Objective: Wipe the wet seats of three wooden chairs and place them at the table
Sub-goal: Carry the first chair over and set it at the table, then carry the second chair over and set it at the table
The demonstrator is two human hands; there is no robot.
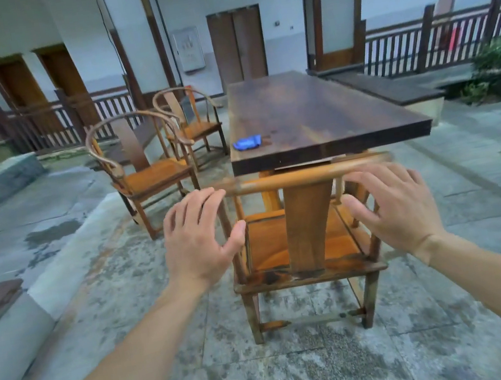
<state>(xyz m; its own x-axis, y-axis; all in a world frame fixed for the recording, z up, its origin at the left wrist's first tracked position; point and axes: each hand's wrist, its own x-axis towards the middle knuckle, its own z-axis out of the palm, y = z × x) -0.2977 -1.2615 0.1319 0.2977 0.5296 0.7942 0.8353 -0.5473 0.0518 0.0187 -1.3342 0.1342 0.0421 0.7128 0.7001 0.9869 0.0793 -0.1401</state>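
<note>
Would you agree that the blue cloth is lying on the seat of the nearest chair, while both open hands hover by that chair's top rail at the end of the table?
Not quite: the head view shows the blue cloth lying on the table, near its front left corner, not on the nearest chair. The rest holds: the left hand and right hand are open beside the top rail.

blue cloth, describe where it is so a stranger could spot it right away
Find the long dark wooden table in the middle of the courtyard. On its top, near the left edge toward the near end, lies the blue cloth, crumpled. It is the only bright blue thing there, and nothing else lies on the table.
</note>
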